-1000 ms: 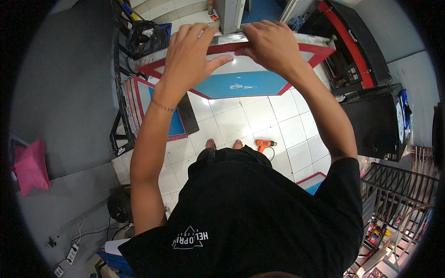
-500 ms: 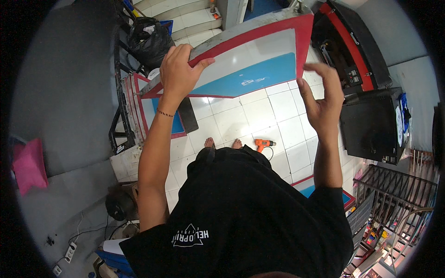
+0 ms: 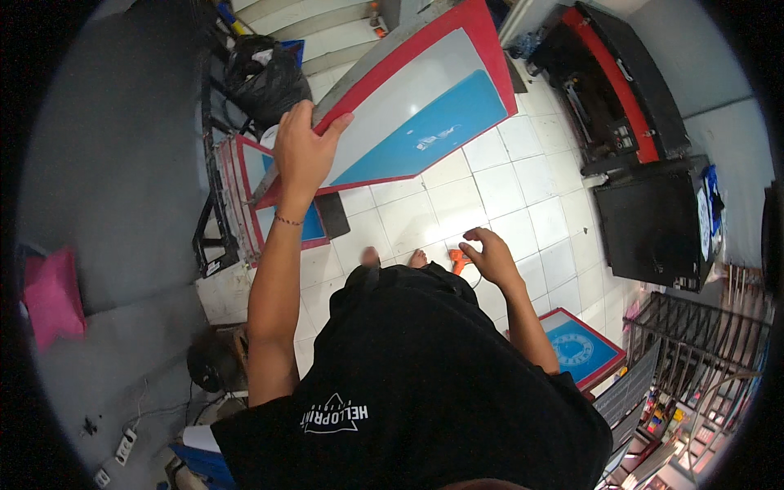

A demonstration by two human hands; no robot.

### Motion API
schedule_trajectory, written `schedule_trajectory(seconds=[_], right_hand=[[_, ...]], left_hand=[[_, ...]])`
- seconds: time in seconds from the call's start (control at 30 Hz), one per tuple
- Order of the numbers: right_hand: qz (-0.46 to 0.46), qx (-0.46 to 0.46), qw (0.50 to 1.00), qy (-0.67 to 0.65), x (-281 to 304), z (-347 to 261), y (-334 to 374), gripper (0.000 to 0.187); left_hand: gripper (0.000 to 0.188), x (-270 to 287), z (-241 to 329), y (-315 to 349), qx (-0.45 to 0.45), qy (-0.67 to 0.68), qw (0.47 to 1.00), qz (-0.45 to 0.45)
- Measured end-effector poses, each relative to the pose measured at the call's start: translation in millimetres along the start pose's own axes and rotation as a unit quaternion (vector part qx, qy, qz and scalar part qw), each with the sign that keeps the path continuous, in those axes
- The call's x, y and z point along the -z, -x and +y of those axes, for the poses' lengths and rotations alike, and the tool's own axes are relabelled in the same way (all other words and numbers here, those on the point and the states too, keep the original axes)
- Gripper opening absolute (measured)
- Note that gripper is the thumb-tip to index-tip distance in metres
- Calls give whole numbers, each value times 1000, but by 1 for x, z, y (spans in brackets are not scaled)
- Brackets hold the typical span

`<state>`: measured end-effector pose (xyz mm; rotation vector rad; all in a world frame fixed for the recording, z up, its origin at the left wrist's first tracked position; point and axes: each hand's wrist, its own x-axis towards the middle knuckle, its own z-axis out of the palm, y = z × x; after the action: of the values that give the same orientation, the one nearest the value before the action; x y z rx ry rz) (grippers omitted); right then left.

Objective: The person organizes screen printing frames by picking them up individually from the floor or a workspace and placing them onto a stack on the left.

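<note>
My left hand is closed round the edge of a screen printing frame, its thumb lying over the red border. The frame hangs tilted before me, its right end higher. Its face has pale mesh above and a blue coated area with a small white design. My right hand is off the frame, lower down in front of my body. Its thumb and fingers are bent but apart, with nothing between them. Below it an orange heat gun lies on the floor, partly covered by that hand.
More red-edged frames lean at the left by a black metal rack. A blue frame with a round white design stands at the lower right. Black cabinets line the right side. A black bag sits near the steps.
My right hand has let go of the frame's right corner and come down toward me. The frame, still in my left hand, has tilted up and shifted left at its right end.
</note>
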<state>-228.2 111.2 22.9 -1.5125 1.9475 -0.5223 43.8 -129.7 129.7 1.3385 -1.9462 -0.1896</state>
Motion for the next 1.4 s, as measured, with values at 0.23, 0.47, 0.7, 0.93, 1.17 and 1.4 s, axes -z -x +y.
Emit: schedule_trajectory(seconds=[0.23, 0.47, 0.7, 0.93, 1.17, 1.4], right_hand=[[-73, -37, 997, -5, -20, 40, 14, 35], [-128, -178, 975, 32, -39, 79, 39, 38], [-174, -225, 958, 43, -58, 82, 60, 36], [-160, -244, 955, 48, -65, 69, 68, 37], [-156, -271, 949, 47, -71, 60, 73, 37], [-167, -285, 943, 44, -76, 43, 73, 37]], left_hand=[[51, -38, -103, 41, 122, -76, 985, -96], [49, -65, -256, 125, 282, -165, 941, -90], [48, -79, -319, 135, 377, -195, 904, -45], [49, -97, -367, 133, 425, -202, 882, 7], [48, -107, -383, 135, 441, -223, 869, -16], [47, -113, -391, 145, 432, -194, 881, -7]])
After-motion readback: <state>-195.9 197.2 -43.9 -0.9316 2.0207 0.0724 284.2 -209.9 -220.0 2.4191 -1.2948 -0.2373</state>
